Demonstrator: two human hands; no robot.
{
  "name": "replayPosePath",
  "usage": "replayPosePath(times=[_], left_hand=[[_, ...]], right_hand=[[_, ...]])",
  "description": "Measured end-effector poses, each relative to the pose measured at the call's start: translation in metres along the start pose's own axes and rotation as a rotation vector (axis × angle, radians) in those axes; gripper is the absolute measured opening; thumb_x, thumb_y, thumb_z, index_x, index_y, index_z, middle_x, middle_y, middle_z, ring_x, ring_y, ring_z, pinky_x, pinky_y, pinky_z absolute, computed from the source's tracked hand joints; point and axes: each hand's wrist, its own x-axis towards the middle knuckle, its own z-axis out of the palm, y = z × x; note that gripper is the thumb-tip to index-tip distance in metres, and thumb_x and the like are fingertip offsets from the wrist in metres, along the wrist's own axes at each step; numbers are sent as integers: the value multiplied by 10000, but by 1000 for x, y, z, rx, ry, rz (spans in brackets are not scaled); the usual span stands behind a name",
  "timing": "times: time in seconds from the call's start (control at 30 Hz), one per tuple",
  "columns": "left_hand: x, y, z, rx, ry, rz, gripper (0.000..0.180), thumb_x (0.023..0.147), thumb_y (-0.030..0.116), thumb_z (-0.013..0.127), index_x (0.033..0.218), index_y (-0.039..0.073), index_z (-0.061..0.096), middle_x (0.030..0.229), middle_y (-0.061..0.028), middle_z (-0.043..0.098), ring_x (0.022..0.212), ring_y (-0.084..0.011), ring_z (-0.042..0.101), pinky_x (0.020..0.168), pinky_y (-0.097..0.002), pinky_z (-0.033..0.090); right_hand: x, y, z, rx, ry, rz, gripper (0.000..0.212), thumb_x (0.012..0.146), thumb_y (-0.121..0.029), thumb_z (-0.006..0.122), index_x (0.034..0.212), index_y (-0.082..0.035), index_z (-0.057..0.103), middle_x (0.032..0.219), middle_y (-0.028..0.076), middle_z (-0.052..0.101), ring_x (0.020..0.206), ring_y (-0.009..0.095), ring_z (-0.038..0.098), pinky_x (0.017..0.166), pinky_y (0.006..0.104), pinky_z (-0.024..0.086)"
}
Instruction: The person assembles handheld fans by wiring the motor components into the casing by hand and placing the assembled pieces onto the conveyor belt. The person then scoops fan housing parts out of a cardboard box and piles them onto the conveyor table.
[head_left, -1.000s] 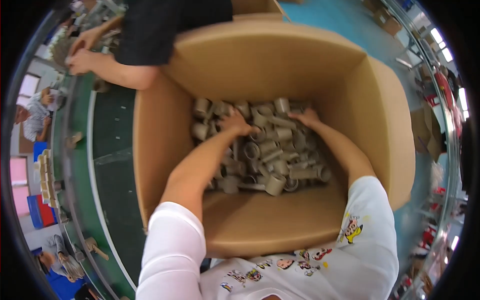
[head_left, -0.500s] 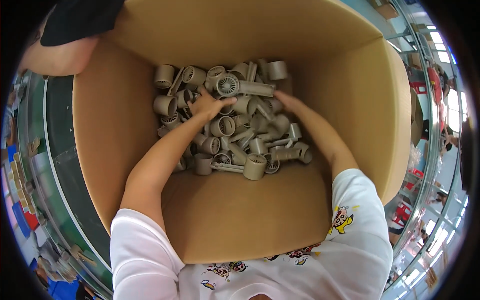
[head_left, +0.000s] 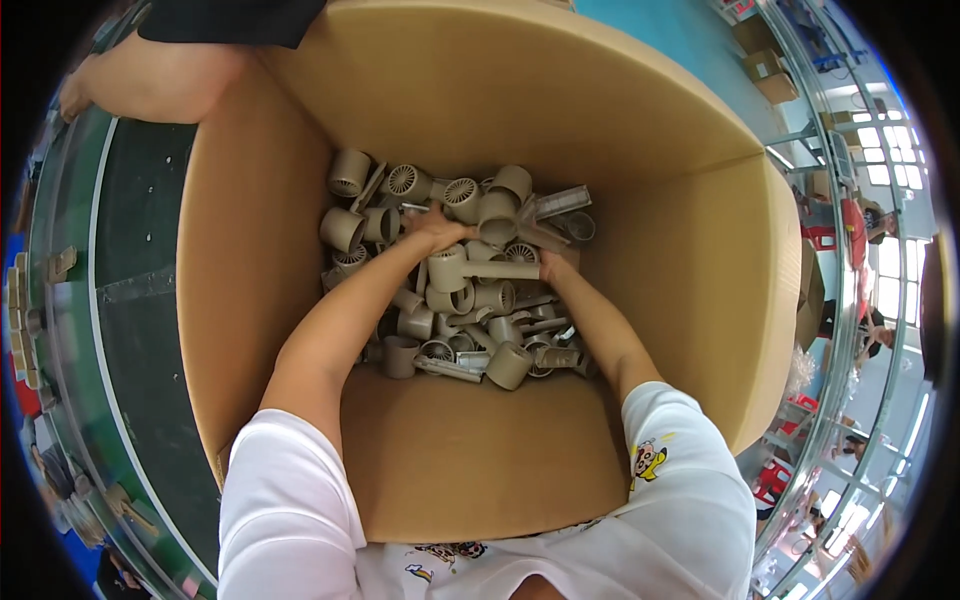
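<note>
Inside a deep cardboard box [head_left: 460,460] lies a heap of beige plastic fan housings [head_left: 508,366] with round slotted heads and straight handles. My left hand [head_left: 436,230] reaches into the heap's upper middle, thumb stretched to the right and fingers apart. Its thumb tip is close to an upright, ring-shaped housing [head_left: 497,228]. At the heap's right side is my right hand [head_left: 556,262], beside the handle end of a housing lying sideways [head_left: 490,268]. Housing parts partly cover its fingers, so its grip is not visible. A clear-looking handle piece [head_left: 562,202] lies beyond it.
The box's tall walls surround both forearms. Another person's arm [head_left: 165,80] and dark sleeve are beyond the far left corner. A dark green work surface [head_left: 140,300] runs along the left. Metal racks [head_left: 850,300] and red stools [head_left: 772,480] stand on the right.
The view has shifted, so the box and heap sit lower. The sideways housing beside my right hand now lies lower among the others, and several housings on the upper right are rearranged.
</note>
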Motion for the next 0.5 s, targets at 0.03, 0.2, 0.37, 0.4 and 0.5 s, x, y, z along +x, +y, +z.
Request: replayPosePath(times=[0.03, 0.2, 0.37, 0.4, 0.5], left_hand=[[2, -6, 2, -99, -92, -25, 1104, 645, 498, 753, 1471, 32, 187, 1458, -226, 326, 1312, -361, 369, 1077, -419, 342], [-10, -6, -14, -397, -518, 237, 1007, 655, 410, 792, 1442, 25, 295, 1450, -163, 378, 1303, -310, 392, 1052, -401, 361], [-12, -3, -21, -179, -422, 254, 824, 675, 447, 764, 1298, -27, 505, 1316, -145, 533, 1160, -255, 527, 976, -346, 411], [-4, -10, -19, -160, -440, 221, 719, 726, 425, 714, 1267, -15, 538, 1292, -134, 554, 1111, -242, 546, 947, -346, 418], [-18, 7, -36, -152, -564, 163, 559, 842, 415, 593, 1257, 41, 567, 1276, -111, 567, 1061, -219, 548, 910, -343, 412]], right_hand=[[3, -6, 7, -24, -27, 5, 577, 842, -516, 606, 1206, -71, 566, 1121, 118, 649, 971, 272, 638, 880, 495, 510], [9, -37, 32, -169, -148, 39, 560, 842, -496, 610, 1192, -61, 573, 1099, 126, 654, 950, 272, 645, 861, 493, 520], [0, -41, 37, -263, -206, 107, 544, 841, -477, 614, 1178, -51, 579, 1078, 135, 659, 928, 272, 653, 842, 491, 529], [2, -39, 49, -284, -230, 120, 541, 841, -473, 615, 1175, -49, 581, 1074, 136, 660, 924, 272, 655, 838, 491, 531], [-1, -39, 54, -343, -256, 141, 531, 841, -461, 617, 1166, -43, 584, 1061, 141, 663, 911, 272, 659, 827, 489, 537]])
